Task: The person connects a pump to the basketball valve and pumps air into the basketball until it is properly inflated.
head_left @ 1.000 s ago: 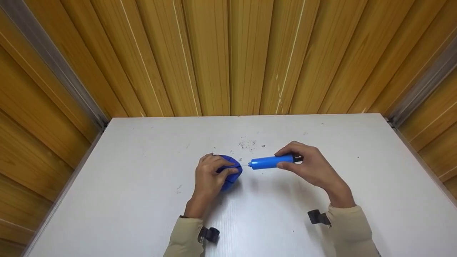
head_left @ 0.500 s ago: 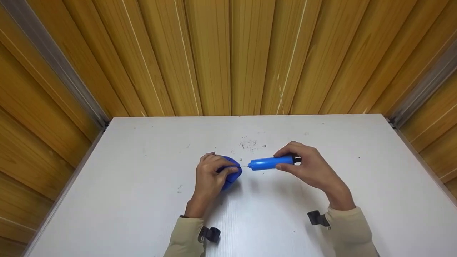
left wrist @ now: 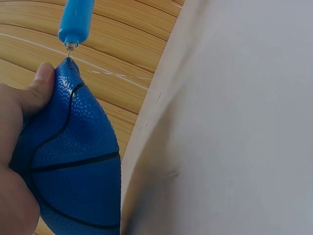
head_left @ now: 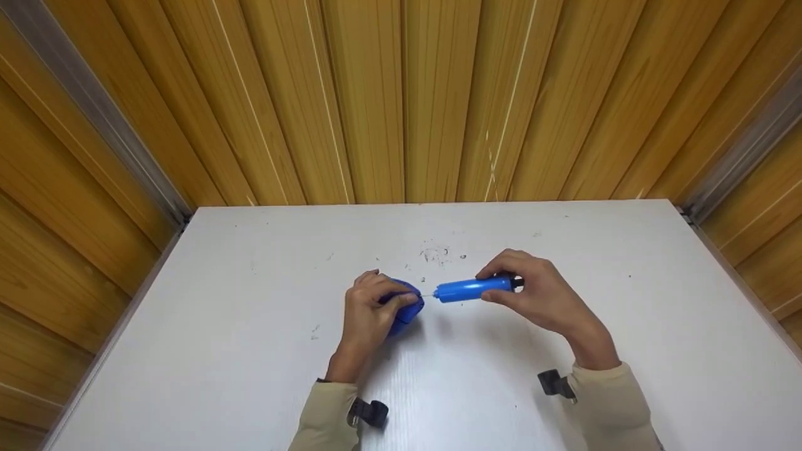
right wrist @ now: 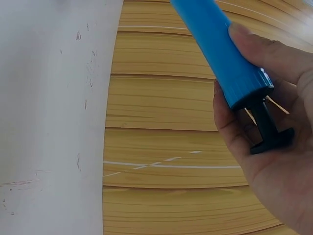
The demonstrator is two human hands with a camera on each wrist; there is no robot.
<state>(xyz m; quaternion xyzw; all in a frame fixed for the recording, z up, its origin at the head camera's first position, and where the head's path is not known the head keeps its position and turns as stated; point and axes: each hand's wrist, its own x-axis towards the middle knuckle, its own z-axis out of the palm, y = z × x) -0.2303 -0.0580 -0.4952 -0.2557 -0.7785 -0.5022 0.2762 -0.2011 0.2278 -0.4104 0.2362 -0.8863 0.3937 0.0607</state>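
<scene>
My left hand (head_left: 366, 307) pinches a limp, folded blue ball (head_left: 404, 318) with black seams, near the middle of the table. In the left wrist view the ball's (left wrist: 83, 132) sides are caved in and it narrows to a peak beside the thumb. A thin metal needle (head_left: 427, 295) runs from a blue hand pump (head_left: 467, 290) to that peak; how deep its tip sits is hidden. My right hand (head_left: 542, 297) holds the pump's barrel between thumb and fingers. The pump's black T-shaped handle (right wrist: 266, 125) sticks partway out, its end against the palm.
Beneath both hands lies a white table (head_left: 219, 351) with small dark scuffs (head_left: 435, 254) behind the pump. Yellow wood-patterned panels (head_left: 376, 100) stand at the back and sides. Black camera mounts (head_left: 369, 413) are worn at both wrists.
The right hand and pump have shifted slightly left and down in the head view, nearer the ball. The left hand keeps its pinch with hardly any movement.
</scene>
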